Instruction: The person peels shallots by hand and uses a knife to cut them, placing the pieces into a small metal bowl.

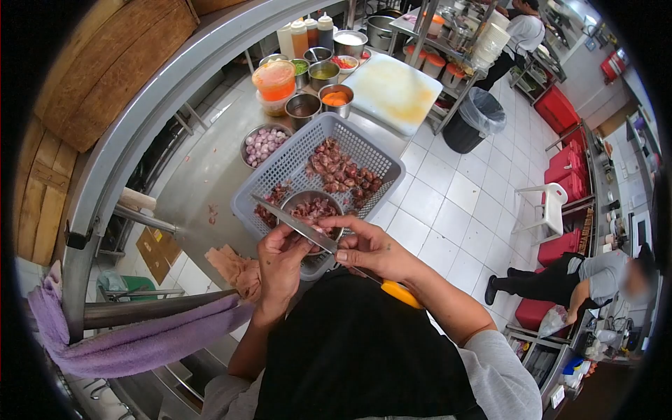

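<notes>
My right hand (369, 248) is closed around a knife (301, 225) with a yellow handle (402, 294); its long blade points up and left across a small metal bowl (288, 204). My left hand (280, 262) pinches a small reddish piece (313, 232) against the blade, just over the bowl. The bowl holds reddish-purple pieces and sits in the near corner of a grey plastic basket (364, 143), which also holds a pile of reddish-brown pieces (339, 171). What exactly the pieces are I cannot tell.
On the steel counter (199, 171) sit a bowl of peeled shallots (263, 144), an orange-lidded tub (274, 80), several small metal pots, sauce bottles and a white cutting board (392, 91). A crumpled cloth (234, 269) lies near my left hand. A black bin (474, 119) and two people stand farther off.
</notes>
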### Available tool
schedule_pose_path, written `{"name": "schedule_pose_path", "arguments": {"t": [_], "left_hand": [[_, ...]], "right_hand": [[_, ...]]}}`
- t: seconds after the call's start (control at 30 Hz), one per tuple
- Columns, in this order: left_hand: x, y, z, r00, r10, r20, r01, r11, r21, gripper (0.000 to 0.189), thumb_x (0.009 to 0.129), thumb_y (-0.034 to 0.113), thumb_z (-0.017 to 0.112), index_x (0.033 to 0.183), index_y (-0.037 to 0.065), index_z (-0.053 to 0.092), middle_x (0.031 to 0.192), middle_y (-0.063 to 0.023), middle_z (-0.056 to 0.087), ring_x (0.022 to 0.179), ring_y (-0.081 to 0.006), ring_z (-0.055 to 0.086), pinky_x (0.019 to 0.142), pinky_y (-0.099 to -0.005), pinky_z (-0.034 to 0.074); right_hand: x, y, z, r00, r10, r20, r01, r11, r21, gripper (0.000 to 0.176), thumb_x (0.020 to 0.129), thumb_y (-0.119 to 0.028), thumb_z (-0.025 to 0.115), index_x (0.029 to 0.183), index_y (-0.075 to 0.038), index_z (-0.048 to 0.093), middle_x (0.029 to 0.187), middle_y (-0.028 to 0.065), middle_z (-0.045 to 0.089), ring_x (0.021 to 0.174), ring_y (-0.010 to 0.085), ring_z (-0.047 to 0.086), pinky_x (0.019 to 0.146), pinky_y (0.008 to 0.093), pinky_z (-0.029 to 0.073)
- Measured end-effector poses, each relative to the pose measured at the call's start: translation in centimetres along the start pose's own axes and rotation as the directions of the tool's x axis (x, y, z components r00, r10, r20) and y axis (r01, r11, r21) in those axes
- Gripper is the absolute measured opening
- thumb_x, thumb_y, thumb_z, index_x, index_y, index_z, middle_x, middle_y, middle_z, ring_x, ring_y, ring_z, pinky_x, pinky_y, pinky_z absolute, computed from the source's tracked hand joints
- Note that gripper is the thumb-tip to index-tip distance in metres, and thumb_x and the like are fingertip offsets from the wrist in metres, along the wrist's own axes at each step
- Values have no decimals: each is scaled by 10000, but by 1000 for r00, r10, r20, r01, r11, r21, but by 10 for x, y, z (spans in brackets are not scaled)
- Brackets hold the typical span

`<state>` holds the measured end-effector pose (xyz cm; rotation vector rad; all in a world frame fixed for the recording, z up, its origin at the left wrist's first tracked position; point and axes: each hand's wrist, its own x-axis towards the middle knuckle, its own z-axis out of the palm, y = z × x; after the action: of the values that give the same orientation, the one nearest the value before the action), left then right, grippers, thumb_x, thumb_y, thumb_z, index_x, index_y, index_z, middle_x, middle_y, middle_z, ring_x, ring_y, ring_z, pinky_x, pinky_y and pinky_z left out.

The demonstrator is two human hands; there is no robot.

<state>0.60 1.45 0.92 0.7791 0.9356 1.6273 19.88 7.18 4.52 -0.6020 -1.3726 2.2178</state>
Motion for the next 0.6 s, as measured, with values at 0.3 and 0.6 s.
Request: {"name": "schedule_pose_path", "arguments": {"t": [0.3,0.6], "left_hand": [[3,-4,-9,997,-22,68,21,1000,17,206,895,-49,642,1100,-29,628,1037,-120,683,876,-153,675,753,-273,553],[3,-9,1,995,-99,3,98,968,-229,209,920,-5,625,1127,-8,601,1048,-101,661,936,-182,638,826,-337,509]], "right_hand": [[2,6,-9,997,72,13,-73,979,192,438,960,-196,635,1382,-144,530,784,-61,527,654,35,473,556,203,361],[5,11,-11,999,50,1,-49,979,199,490,952,-222,649,1406,-115,501,756,-28,506,664,63,495,537,207,372]]}}
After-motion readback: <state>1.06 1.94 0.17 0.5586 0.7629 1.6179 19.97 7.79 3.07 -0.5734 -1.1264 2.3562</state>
